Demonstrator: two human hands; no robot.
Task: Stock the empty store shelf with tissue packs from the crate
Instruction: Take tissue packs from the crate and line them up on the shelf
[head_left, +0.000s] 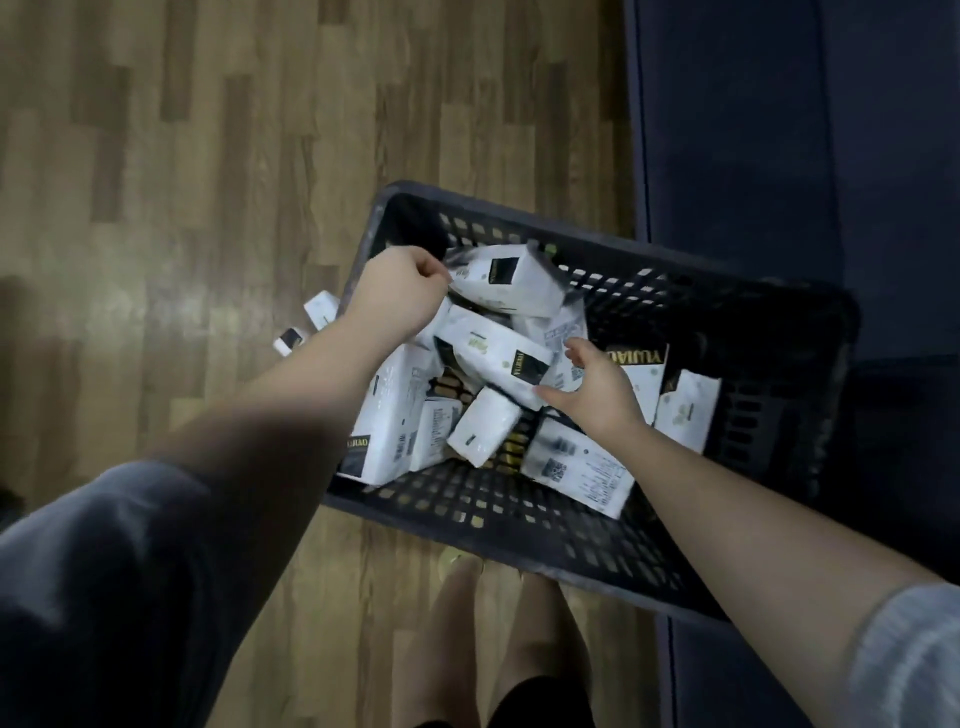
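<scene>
A jumble of white plastic-wrapped tissue packs with black and gold labels (493, 358) lies heaped in the black perforated plastic crate (519, 519), tilted at all angles and overlapping, mostly toward its left half; the right end of the crate shows bare dark floor of the basket. The left hand (400, 293) reaches over the crate's left rim, fingers curled and pinching the crinkled end of the topmost soft white pack (511, 283). The right hand (597, 384) has thumb and fingers spread around the end of a long white pack (493, 358) lying across the pile, touching it. Two small white packs (306, 325) lie on the wood-grain plank floor (182, 182) just outside the crate's left wall. A smooth dark blue surface (779, 130) borders the crate on the right.
</scene>
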